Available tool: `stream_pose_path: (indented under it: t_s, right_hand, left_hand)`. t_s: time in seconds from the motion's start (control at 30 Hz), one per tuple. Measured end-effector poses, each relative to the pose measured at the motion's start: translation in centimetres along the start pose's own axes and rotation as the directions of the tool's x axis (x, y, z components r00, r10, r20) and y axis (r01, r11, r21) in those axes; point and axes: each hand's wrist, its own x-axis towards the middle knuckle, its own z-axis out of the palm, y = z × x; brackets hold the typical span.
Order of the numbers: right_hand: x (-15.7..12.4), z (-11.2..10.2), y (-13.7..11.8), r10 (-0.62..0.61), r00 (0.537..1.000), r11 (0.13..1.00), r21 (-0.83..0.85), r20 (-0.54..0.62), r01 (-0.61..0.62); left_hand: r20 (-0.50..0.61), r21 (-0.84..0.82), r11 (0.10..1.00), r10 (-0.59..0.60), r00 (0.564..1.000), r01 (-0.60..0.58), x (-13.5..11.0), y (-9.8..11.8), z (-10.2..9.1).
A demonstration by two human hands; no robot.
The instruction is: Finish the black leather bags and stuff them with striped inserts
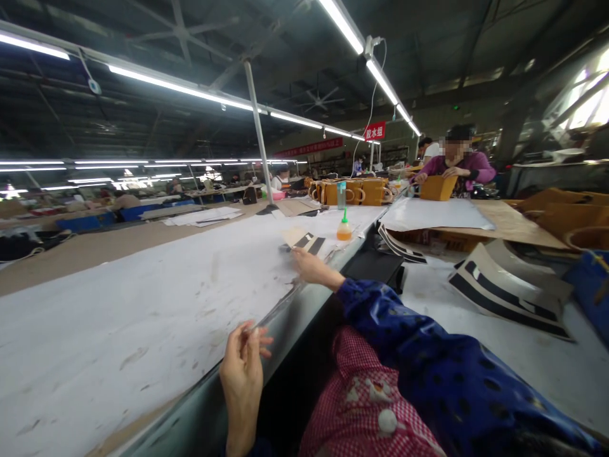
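Note:
My right hand (314, 268) reaches out over the white-covered table, its fingers closed on the near edge of a beige panel with black strips (309, 242). The panel's far side looks blurred. Close to the table's front edge, my left hand (243, 358) is raised with loosely bent fingers apart, and nothing shows in it. Just beyond the panel stands a squeeze bottle (344, 228) with a green nozzle and amber liquid. More curved beige panels with black strips (511, 289) lie on the surface to my right.
The white-covered table (143, 304) stretches away ahead and left, with a metal pole (259, 133) rising from it. Several tan bags (352, 192) and a clear bottle (341, 195) stand farther back. Across at right, a person in purple (454, 166) handles a tan piece (438, 188).

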Motion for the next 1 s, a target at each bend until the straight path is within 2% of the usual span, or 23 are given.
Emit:
stream_pose_path:
  t_s: [0.07, 0.13, 0.2, 0.27, 0.33, 0.43, 0.53, 0.63, 0.77, 0.9, 1.0]
  right_hand:
    - [-2.0, 0.6, -2.3, -0.082, 0.997, 0.995, 0.052, -0.012, 0.082]
    - [-4.1, 0.6, -3.1, -0.134, 0.988, 0.985, 0.099, -0.078, 0.141]
    - [-6.0, 0.0, -1.8, -0.007, 0.981, 0.995, 0.096, -0.192, 0.026]
    - [-7.7, -0.6, 1.6, 0.262, 0.926, 0.965, 0.065, -0.27, -0.254]
    - [-9.5, -0.6, 6.0, 0.418, 0.872, 0.906, 0.044, -0.254, -0.421]
    - [-12.2, 0.5, 12.1, 0.595, 0.783, 0.795, -0.014, -0.18, -0.607]
    - [-14.2, 2.0, 16.2, 0.683, 0.722, 0.721, -0.057, -0.11, -0.691]
    - [-14.7, 2.6, 18.6, 0.706, 0.708, 0.705, -0.061, -0.03, -0.706]
    - [-14.3, 2.3, 20.6, 0.703, 0.71, 0.711, -0.006, 0.048, -0.703]
    - [-15.2, 1.9, 21.3, 0.685, 0.728, 0.726, 0.072, 0.013, -0.684]
    - [-18.2, 1.1, 21.3, 0.667, 0.743, 0.743, 0.128, -0.056, -0.657]
  left_hand:
    - [-0.03, -0.077, 0.996, 0.043, 0.999, -0.045, -0.1, 0.3, 0.4]
    - [-0.061, -0.115, 0.99, 0.077, 0.995, -0.084, -0.2, 0.7, 0.5]
    - [-0.068, -0.063, 0.997, 0.048, 0.997, -0.052, -0.3, 1.0, 0.5]
    - [-0.077, 0.055, 0.998, 0.012, 0.997, -0.008, -0.4, 1.2, 0.3]
    - [-0.086, 0.191, 0.981, 0.06, 0.994, -0.043, -0.4, 1.2, 0.3]
    - [-0.09, 0.318, 0.939, 0.168, 0.982, -0.132, -0.3, 0.5, 0.5]
    - [-0.098, 0.373, 0.921, 0.162, 0.982, -0.114, -0.1, -0.3, 0.9]
    - [-0.12, 0.419, 0.904, 0.151, 0.981, -0.087, -0.1, -0.5, 1.0]
    - [-0.163, 0.438, 0.896, 0.155, 0.974, -0.069, -0.2, 0.1, 0.6]
    - [-0.261, 0.413, 0.911, 0.145, 0.954, -0.026, -0.1, 0.5, 0.0]
    - [-0.318, 0.371, 0.929, 0.136, 0.938, -0.008, 0.1, 0.6, -0.5]
